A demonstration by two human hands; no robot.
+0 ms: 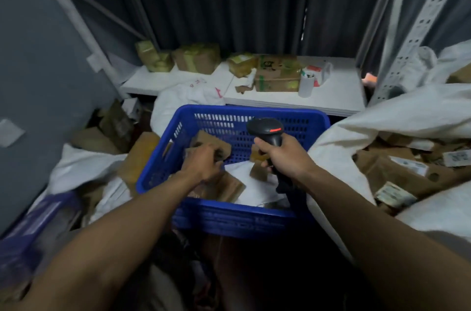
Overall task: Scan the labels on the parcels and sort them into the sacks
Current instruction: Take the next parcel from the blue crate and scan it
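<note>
Several taped parcels [196,57] line the far white shelf [331,103]. In the blue basket [229,219] the left hand [204,164] grips a brown parcel [206,138]; the right hand [285,158] grips the scanner [266,128].

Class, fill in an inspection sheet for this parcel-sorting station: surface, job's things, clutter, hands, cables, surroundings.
Surface: white shelf behind the blue basket.
Job's things: brown parcels in the basket; black scanner; open white sack at right, part filled.
Clutter: taped boxes and a white roll on the shelf.
Hands: left hand grips a cardboard parcel; right hand holds the scanner.
Cables: nothing seen.
Surroundings: dark curtain, metal racking.
</note>
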